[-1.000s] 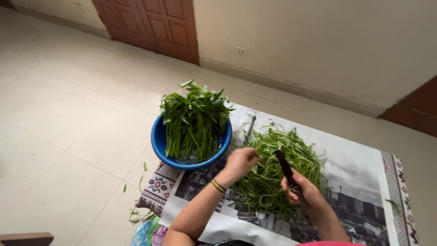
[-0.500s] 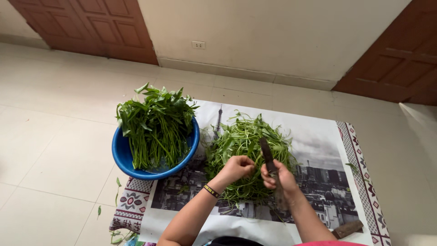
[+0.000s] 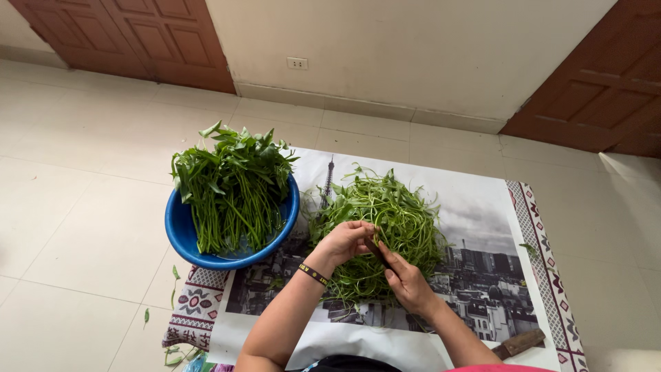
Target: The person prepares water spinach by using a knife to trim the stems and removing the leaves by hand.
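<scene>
A pile of thin green vegetable stems (image 3: 389, 220) lies on a printed mat (image 3: 475, 207) on the floor. My left hand (image 3: 344, 242), with a dark band at the wrist, pinches a stem over the pile. My right hand (image 3: 407, 284) holds a small dark tool (image 3: 377, 249) that meets the left fingers at that stem. To the left stands a blue basin (image 3: 180, 234) heaped with leafy green stalks (image 3: 234, 186).
A wooden-handled knife (image 3: 520, 342) lies on the mat at the lower right. Loose leaves (image 3: 173, 275) dot the tiled floor beside the mat. Brown wooden doors (image 3: 138, 34) and a cream wall with a socket (image 3: 297, 63) stand behind.
The camera has shifted, so basin and pile sit lower and more central. My hands have come together over the pile, and the dark tool has dropped from upright to low at my left fingers.
</scene>
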